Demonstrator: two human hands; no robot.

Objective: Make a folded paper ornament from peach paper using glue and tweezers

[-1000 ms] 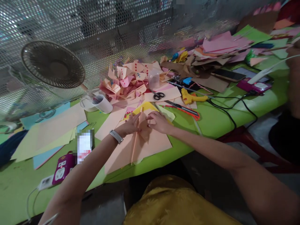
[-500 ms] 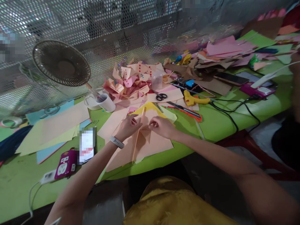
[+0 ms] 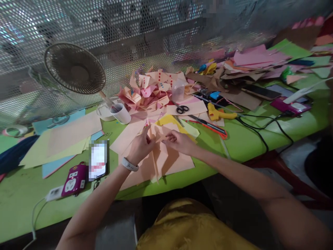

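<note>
A folded peach paper piece [image 3: 160, 158] stands up in creased flaps between my hands, above flat peach sheets [image 3: 183, 160] at the table's front edge. My left hand [image 3: 142, 147], with a pale band at the wrist, is closed on its left side. From the right, my right hand [image 3: 180, 142] has its fingers bent and pinched at a flap of the same piece. The fingertips partly cover the upper folds. Just beyond the hands lies yellow paper [image 3: 169, 120].
Behind are scissors [image 3: 182, 109], a utility knife [image 3: 208, 125], a yellow glue gun [image 3: 221, 114] with a cord, a white mug [image 3: 122, 114] and a heap of folded papers [image 3: 149, 95]. A fan [image 3: 75, 69] stands back left. A phone [image 3: 98, 161] and purple power socket [image 3: 75, 180] lie left.
The folded paper has spread from a narrow upright ridge into wider flaps. Both hands remain at it, the left turned slightly. The whole view has shifted a little.
</note>
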